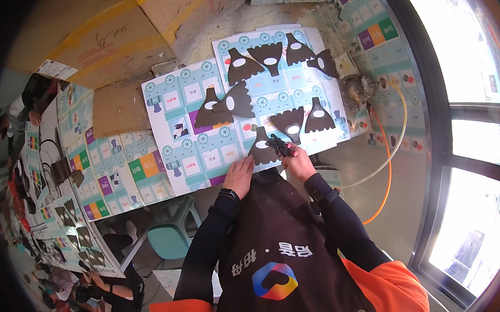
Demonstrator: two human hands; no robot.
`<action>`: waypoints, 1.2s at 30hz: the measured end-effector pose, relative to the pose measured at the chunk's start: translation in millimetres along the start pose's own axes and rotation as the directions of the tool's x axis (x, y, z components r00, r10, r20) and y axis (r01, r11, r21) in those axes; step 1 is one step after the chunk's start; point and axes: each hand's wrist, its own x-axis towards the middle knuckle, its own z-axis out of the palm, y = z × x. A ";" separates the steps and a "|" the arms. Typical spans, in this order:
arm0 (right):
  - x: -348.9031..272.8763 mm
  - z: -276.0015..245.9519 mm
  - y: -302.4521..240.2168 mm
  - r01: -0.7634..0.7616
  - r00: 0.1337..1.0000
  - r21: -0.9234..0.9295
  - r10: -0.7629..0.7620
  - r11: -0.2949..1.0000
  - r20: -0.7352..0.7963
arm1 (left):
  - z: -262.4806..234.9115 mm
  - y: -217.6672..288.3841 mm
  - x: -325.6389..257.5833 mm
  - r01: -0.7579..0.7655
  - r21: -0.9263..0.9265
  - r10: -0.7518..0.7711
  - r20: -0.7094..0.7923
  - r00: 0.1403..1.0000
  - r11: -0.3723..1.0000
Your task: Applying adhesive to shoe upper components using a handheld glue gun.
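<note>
My left hand (240, 176) lies flat on the table's near edge, its fingers stretched toward the left side of a dark brown fan-shaped piece (261, 153) with a scalloped edge. In my right hand (299, 164) is a small black hand tool with red parts (281, 146), held over that piece's right side; its exact kind is unclear. Farther off, several similar dark pieces with white ovals are spread on printed sheets (192, 158). Among them are a piece (288, 123) just beyond the tool and another (319, 117) to its right.
Brown cardboard boxes (103, 42) stand at the far left. Orange (387, 165) and pale yellow (399, 147) hoses hang at the right, near a large window (472, 228). A green stool (172, 241) stands below the table at left. Other people work along the left side.
</note>
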 end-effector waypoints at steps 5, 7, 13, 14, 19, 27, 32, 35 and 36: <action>-5.6 -6.6 -6.3 -0.038 0.990 0.051 0.030 0.998 0.139 | 5.9 -2.1 -1.4 -0.004 0.000 0.004 -0.040 0.999 1.000; -8.5 -9.6 -11.5 -0.035 0.993 0.031 0.031 0.999 0.113 | 4.8 -1.4 -1.3 0.001 0.005 -0.001 -0.021 1.000 1.000; -2.8 -8.8 -2.2 -0.032 0.997 0.105 0.024 0.994 0.074 | 9.1 -2.0 -1.4 0.002 0.008 -0.001 -0.034 0.999 1.000; -1.9 -7.6 1.7 -0.021 0.996 0.124 0.010 0.992 0.089 | 8.5 -1.1 -1.0 0.002 0.011 -0.002 -0.034 0.999 1.000; -10.7 -9.1 -4.1 -0.052 0.986 0.091 0.037 0.994 0.161 | 10.6 -0.3 -3.0 0.011 0.012 -0.010 -0.037 0.999 1.000; -12.2 -18.4 2.5 0.014 1.000 -0.009 -0.014 1.000 -0.001 | 12.1 1.0 -2.5 -0.002 -0.008 0.001 -0.070 0.998 1.000; -13.2 -17.7 -14.4 -0.021 1.000 -0.034 0.022 0.999 0.017 | 13.1 0.5 -3.7 -0.002 0.009 0.003 -0.068 0.998 1.000; -13.5 -20.1 5.6 0.030 0.998 -0.088 -0.034 0.996 -0.045 | 8.9 3.8 -1.3 0.012 -0.015 -0.013 -0.050 0.999 1.000; -15.6 -20.6 4.2 0.031 0.998 -0.088 -0.035 0.996 -0.044 | 8.6 4.1 -1.8 0.014 -0.015 -0.015 -0.051 0.999 1.000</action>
